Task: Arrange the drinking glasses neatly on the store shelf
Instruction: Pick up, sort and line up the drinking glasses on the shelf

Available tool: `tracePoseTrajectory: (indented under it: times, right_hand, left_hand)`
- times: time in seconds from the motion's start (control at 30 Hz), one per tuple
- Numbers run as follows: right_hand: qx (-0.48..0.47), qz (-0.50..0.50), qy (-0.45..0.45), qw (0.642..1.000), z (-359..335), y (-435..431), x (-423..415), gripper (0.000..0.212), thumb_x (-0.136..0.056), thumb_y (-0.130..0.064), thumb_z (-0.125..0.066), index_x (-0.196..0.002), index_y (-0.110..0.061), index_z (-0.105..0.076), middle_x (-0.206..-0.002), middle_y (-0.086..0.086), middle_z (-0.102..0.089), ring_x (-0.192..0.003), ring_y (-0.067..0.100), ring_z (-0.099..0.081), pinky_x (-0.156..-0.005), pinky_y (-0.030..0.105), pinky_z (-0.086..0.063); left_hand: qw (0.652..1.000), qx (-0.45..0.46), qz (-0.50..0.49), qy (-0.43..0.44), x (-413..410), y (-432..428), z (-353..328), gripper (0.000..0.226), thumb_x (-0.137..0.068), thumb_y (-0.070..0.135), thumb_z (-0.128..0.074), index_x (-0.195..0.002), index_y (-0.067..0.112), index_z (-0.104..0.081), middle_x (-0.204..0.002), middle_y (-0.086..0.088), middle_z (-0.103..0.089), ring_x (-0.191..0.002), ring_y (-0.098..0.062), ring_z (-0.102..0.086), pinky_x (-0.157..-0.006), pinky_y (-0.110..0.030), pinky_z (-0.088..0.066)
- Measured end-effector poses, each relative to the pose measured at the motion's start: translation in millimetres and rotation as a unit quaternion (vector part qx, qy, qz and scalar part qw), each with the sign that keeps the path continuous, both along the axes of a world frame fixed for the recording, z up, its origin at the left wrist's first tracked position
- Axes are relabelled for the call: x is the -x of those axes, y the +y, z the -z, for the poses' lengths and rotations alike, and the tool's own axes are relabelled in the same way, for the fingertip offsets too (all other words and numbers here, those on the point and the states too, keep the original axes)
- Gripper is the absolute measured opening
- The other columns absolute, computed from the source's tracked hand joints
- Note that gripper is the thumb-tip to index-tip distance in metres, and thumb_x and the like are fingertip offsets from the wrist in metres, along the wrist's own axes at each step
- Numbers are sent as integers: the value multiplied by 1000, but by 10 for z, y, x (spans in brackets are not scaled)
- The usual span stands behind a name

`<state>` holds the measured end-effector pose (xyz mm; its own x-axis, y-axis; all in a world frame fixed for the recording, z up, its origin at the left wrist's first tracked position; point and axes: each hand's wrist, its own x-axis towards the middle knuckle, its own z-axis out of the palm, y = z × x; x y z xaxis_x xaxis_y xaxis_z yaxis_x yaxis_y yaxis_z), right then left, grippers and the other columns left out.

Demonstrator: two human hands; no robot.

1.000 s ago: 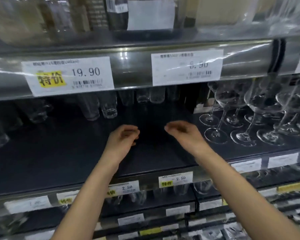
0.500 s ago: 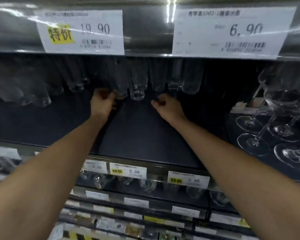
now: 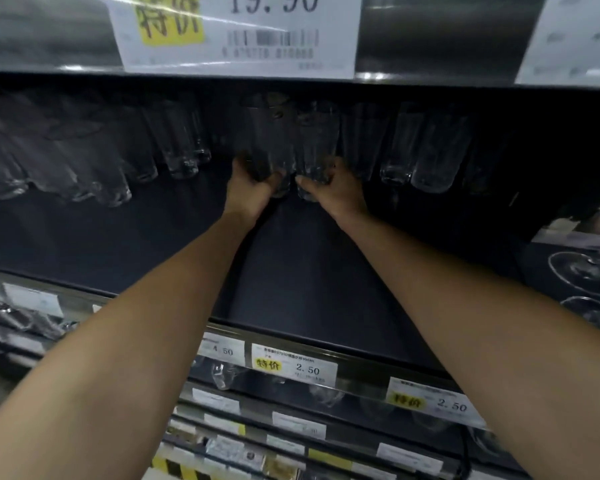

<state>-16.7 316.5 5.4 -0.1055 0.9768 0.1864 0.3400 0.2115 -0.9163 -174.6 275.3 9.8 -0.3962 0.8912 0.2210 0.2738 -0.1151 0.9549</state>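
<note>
Two tall clear drinking glasses are in hand at the back of the dark shelf (image 3: 309,278): the left glass (image 3: 267,143) and the right glass (image 3: 316,143). They are upright and just beside each other. Blur hides whether they touch and whether their bases rest on the shelf.

The left hand (image 3: 252,190) grips the left glass near its base, its fingers (image 3: 239,165) curled round the far side and the thumb across the front. The right hand (image 3: 333,192) holds the right glass in the same way, fingers (image 3: 331,166) wrapped about its lower part. Both bare forearms reach in over the shelf's front edge.

Along the back, a row of similar tall glasses (image 3: 430,157) stands to the right of the held pair. Further tall glasses (image 3: 181,143) stand to the left, and beyond those is a blurred cluster of clear glassware (image 3: 94,174).

At the far right edge, the round feet of stemmed glasses (image 3: 582,271) show on the same level.

Overhead, the upper shelf's rail carries a large price tag (image 3: 236,29) reading 19.90, with a yellow patch. The rail below the hands carries a 4.50 tag (image 3: 222,349) and two 2.50 tags (image 3: 293,365) (image 3: 437,403). Small glasses (image 3: 222,375) are dimly visible on the shelf beneath them.
</note>
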Motion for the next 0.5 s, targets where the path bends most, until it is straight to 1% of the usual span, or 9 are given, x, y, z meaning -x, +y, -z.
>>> tracePoseTrajectory:
  times: [0.07, 0.1, 0.17, 0.2, 0.27, 0.33, 0.43, 0.47, 0.5]
  right_hand:
    - [2, 1, 12, 1000, 12, 49, 28, 81, -66, -53, -82, -134, -21, -50, -113, -7, -59, -110, 19, -63, -88, 43, -58]
    - [-1, 3, 11, 1000, 11, 59, 38, 77, -70, -48, -83, -134, -20, -50, -113, -7, -58, -110, 20, -63, -88, 43, -58]
    - [-11, 8, 4, 1000, 9, 79, 43, 70, -76, -41, -82, -134, -17, -50, -117, -4, -59, -111, 18, -61, -90, 41, -57]
    - [-13, 12, 2, 1000, 21, 95, 40, 67, -78, -40, -82, -133, -17, -51, -117, -4, -60, -109, 17, -62, -90, 40, -57]
    - [-8, 23, 6, 1000, 27, 98, 16, 63, -78, -39, -81, -131, -18, -52, -109, -9, -60, -102, 13, -63, -90, 38, -57]
    - [2, 40, 16, 999, 24, 69, -16, 60, -80, -37, -79, -130, -19, -52, -100, -13, -59, -92, 9, -63, -89, 35, -57]
    - [8, 61, 27, 998, -16, -22, -69, 57, -80, -37, -78, -127, -18, -52, -98, -11, -59, -96, 12, -62, -88, 30, -55]
    - [16, 66, 30, 997, -32, -71, -84, 56, -75, -39, -78, -121, -20, -53, -98, -10, -60, -96, 13, -63, -86, 31, -56]
    - [25, 65, 37, 997, -47, -125, -101, 57, -67, -44, -79, -113, -21, -55, -99, -9, -63, -94, 14, -66, -82, 33, -58]
  left_hand:
    - [1000, 9, 16, 15, 9, 64, 14, 85, -84, 36, -76, -152, 16, -29, -137, 5, -53, -120, -9, -52, -95, -19, -44]
    - [1000, 8, 22, 15, 14, 97, 18, 86, -83, 38, -77, -152, 16, -29, -137, 5, -53, -120, -10, -53, -96, -20, -45]
    - [1000, 0, 29, 10, 38, 173, 35, 85, -78, 40, -77, -148, 15, -36, -137, 1, -57, -122, -15, -56, -102, -30, -49]
    - [1000, -5, 28, 7, 48, 201, 44, 80, -77, 39, -77, -144, 14, -41, -134, -1, -59, -121, -16, -58, -104, -35, -50]
    - [1000, -12, 29, -3, 60, 229, 55, 70, -78, 33, -78, -137, 12, -46, -129, -2, -63, -118, -16, -61, -104, -37, -50]
    - [1000, -14, 25, -8, 47, 213, 48, 63, -82, 26, -78, -135, 11, -48, -126, -2, -64, -115, -16, -62, -102, -35, -51]
    - [1000, -6, 10, -23, 18, 131, 29, 65, -82, 22, -80, -135, 9, -45, -124, -2, -62, -113, -16, -61, -94, -25, -52]
    - [1000, -6, 6, -25, 4, 96, 25, 69, -81, 21, -80, -137, 8, -41, -126, -1, -60, -113, -14, -60, -91, -22, -51]
    - [1000, -5, 1, -22, -13, 48, 19, 72, -81, 20, -80, -139, 8, -38, -126, 0, -58, -113, -13, -59, -89, -20, -50]
